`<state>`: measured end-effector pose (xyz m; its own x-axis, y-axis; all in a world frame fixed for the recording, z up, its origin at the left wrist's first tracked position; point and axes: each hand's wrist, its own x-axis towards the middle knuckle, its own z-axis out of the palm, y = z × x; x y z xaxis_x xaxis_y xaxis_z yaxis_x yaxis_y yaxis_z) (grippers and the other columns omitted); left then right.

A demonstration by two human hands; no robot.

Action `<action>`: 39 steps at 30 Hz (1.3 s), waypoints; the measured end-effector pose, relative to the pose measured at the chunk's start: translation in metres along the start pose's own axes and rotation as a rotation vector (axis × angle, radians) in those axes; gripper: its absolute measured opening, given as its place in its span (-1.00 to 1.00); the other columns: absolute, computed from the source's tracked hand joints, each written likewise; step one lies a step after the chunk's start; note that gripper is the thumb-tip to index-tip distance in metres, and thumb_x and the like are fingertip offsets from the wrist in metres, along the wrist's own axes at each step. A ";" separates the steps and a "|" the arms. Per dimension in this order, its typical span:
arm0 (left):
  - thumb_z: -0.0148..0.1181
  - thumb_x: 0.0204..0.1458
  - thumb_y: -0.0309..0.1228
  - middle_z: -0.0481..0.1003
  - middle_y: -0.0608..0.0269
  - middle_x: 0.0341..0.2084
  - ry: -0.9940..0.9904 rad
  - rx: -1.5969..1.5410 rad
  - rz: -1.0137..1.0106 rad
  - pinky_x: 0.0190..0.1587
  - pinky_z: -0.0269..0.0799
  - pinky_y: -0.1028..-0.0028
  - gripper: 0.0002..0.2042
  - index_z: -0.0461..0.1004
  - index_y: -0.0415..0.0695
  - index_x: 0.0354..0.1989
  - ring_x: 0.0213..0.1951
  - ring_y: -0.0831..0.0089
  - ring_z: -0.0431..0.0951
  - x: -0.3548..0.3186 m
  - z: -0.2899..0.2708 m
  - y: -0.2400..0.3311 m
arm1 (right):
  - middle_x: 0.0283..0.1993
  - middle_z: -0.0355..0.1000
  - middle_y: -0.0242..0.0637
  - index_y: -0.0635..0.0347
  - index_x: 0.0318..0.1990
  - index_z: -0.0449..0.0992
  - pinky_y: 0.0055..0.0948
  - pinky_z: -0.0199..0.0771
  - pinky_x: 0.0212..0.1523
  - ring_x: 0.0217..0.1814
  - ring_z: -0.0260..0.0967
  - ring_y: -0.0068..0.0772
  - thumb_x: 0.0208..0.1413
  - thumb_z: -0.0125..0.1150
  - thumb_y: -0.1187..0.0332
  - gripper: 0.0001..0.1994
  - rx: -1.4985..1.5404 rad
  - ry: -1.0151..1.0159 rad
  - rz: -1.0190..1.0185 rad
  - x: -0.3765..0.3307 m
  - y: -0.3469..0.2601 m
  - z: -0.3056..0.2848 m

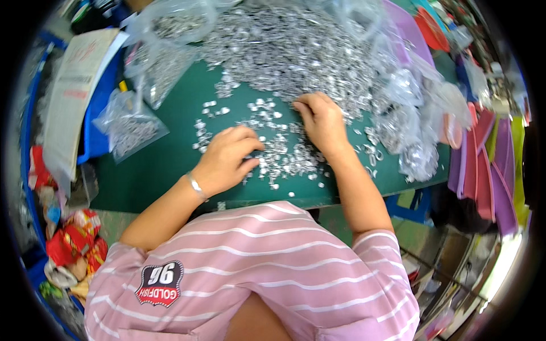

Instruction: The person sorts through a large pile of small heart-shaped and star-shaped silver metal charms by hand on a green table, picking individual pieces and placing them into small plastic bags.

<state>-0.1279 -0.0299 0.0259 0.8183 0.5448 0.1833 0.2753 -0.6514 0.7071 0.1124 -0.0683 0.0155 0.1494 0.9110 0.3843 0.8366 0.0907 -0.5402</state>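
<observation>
My left hand (pixel 227 158), with a silver bracelet (pixel 196 186) on its wrist, rests at the left side of a loose scatter of small silvery metal parts (pixel 281 162). Its fingers are bent, and a gap shows between thumb and forefinger with nothing held there. At the front edge of a large heap of similar parts (pixel 284 51) is my right hand (pixel 323 122). Thumb and fingers come together there in a pinch; whatever is between the tips is too small to make out. A smaller cluster of parts (pixel 202 133) lies beyond my left hand.
The green tabletop (pixel 153 176) carries everything. Clear bags of metal parts (pixel 133 128) lie at the left, beside a blue bin (pixel 99 125) and a cardboard sheet (pixel 77 94). Crumpled plastic bags (pixel 412 119) crowd the right. Purple and pink plastic trays (pixel 480 165) stand beyond the right edge.
</observation>
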 end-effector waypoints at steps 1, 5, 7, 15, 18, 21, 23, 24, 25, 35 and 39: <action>0.31 -0.14 -0.51 0.45 0.17 -0.23 0.003 -0.005 0.014 -0.06 0.35 0.31 -0.76 0.51 -0.15 -0.24 -0.14 0.15 0.45 -0.001 -0.001 0.000 | -0.41 0.48 -0.18 0.24 -0.36 0.54 -0.28 0.47 -0.37 -0.36 0.47 -0.18 0.06 0.23 0.44 -0.94 0.155 0.016 0.012 0.001 -0.002 -0.001; 0.31 -0.18 -0.56 0.45 0.13 -0.26 -0.007 -0.033 -0.021 -0.09 0.36 0.32 -0.75 0.51 -0.19 -0.26 -0.17 0.15 0.46 0.001 0.000 0.002 | -0.30 0.46 -0.14 0.26 -0.20 0.39 -0.62 0.17 -0.61 -0.53 0.18 -0.59 0.22 0.04 0.45 -0.92 1.468 -0.073 0.857 -0.006 -0.007 -0.027; 0.31 -0.19 -0.57 0.45 0.12 -0.26 -0.015 -0.025 0.000 -0.10 0.36 0.32 -0.75 0.51 -0.21 -0.27 -0.17 0.15 0.46 0.003 0.001 0.002 | -0.25 0.44 -0.07 0.29 -0.18 0.37 -0.67 0.16 -0.62 -0.52 0.17 -0.59 0.22 -0.03 0.47 -0.90 1.677 -0.055 0.901 -0.019 -0.003 -0.039; 0.31 -0.19 -0.58 0.45 0.10 -0.26 -0.029 -0.008 -0.025 -0.13 0.36 0.33 -0.75 0.50 -0.22 -0.27 -0.19 0.16 0.46 0.004 0.000 0.004 | -0.64 -0.04 -0.59 0.13 -0.35 0.38 -0.64 -0.19 -0.72 -0.68 -0.14 -0.69 0.26 0.06 0.23 -0.80 1.409 0.525 0.900 -0.062 0.036 -0.125; 0.31 -0.19 -0.59 0.45 0.11 -0.26 -0.032 -0.001 0.002 -0.13 0.37 0.36 -0.76 0.51 -0.23 -0.27 -0.18 0.17 0.46 0.003 -0.001 0.003 | -0.52 0.12 -0.41 0.11 -0.38 0.29 -0.51 0.03 -0.58 -0.54 0.04 -0.51 0.28 -0.02 0.28 -0.81 1.380 0.897 0.829 -0.054 0.070 -0.174; 0.28 -0.14 -0.62 0.47 0.12 -0.27 -0.003 -0.058 0.011 -0.23 0.41 0.42 -0.81 0.51 -0.24 -0.29 -0.27 0.28 0.49 0.006 -0.003 0.005 | -0.43 0.19 -0.34 0.22 -0.35 0.30 -0.42 0.16 -0.44 -0.45 0.13 -0.42 0.23 0.04 0.37 -0.85 1.093 1.088 0.647 -0.038 0.116 -0.214; 0.27 -0.11 -0.62 0.48 0.13 -0.29 0.014 -0.164 -0.109 -0.29 0.42 0.43 -0.84 0.52 -0.24 -0.31 -0.32 0.29 0.51 0.004 -0.008 0.009 | -0.43 0.20 -0.36 0.22 -0.31 0.32 -0.45 0.18 -0.43 -0.46 0.12 -0.46 0.19 0.08 0.42 -0.90 0.958 1.104 0.714 -0.025 0.143 -0.232; 0.26 -0.07 -0.63 0.49 0.13 -0.31 0.061 -0.155 -0.085 -0.37 0.42 0.51 -0.88 0.53 -0.25 -0.33 -0.38 0.37 0.51 0.003 -0.010 0.009 | -0.42 0.21 -0.37 0.23 -0.27 0.35 -0.47 0.18 -0.43 -0.46 0.12 -0.49 0.17 0.10 0.45 -0.92 0.921 1.095 0.780 -0.013 0.149 -0.235; 0.25 -0.07 -0.63 0.49 0.13 -0.31 0.081 -0.163 -0.054 -0.36 0.42 0.51 -0.89 0.53 -0.25 -0.33 -0.38 0.37 0.51 0.005 -0.012 0.010 | -0.40 0.27 -0.40 0.22 -0.14 0.40 -0.53 0.19 -0.41 -0.42 0.20 -0.53 0.12 0.16 0.50 -0.84 1.072 0.947 0.789 -0.025 0.192 -0.251; 0.26 -0.06 -0.61 0.51 0.15 -0.30 0.058 -0.073 -0.036 -0.28 0.42 0.50 -0.86 0.53 -0.24 -0.29 -0.30 0.37 0.51 -0.017 -0.019 0.006 | 0.14 0.43 -0.12 0.27 0.03 0.51 -0.50 0.24 0.15 0.16 0.36 -0.34 0.03 -0.10 0.58 -0.59 -0.298 0.472 0.511 -0.045 0.172 -0.210; 0.28 -0.13 -0.63 0.51 0.14 -0.30 -0.013 -0.015 0.015 -0.22 0.43 0.43 -0.81 0.52 -0.22 -0.29 -0.26 0.26 0.52 -0.012 -0.009 0.004 | 0.12 0.44 -0.10 0.29 0.00 0.53 -0.49 0.24 0.18 0.17 0.36 -0.33 0.00 -0.15 0.61 -0.58 -0.325 0.457 0.631 -0.054 0.168 -0.211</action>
<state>-0.1415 -0.0347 0.0326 0.8290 0.5277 0.1850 0.2552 -0.6514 0.7145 0.3561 -0.1869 0.0622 0.7796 0.4933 0.3858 0.6244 -0.5644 -0.5400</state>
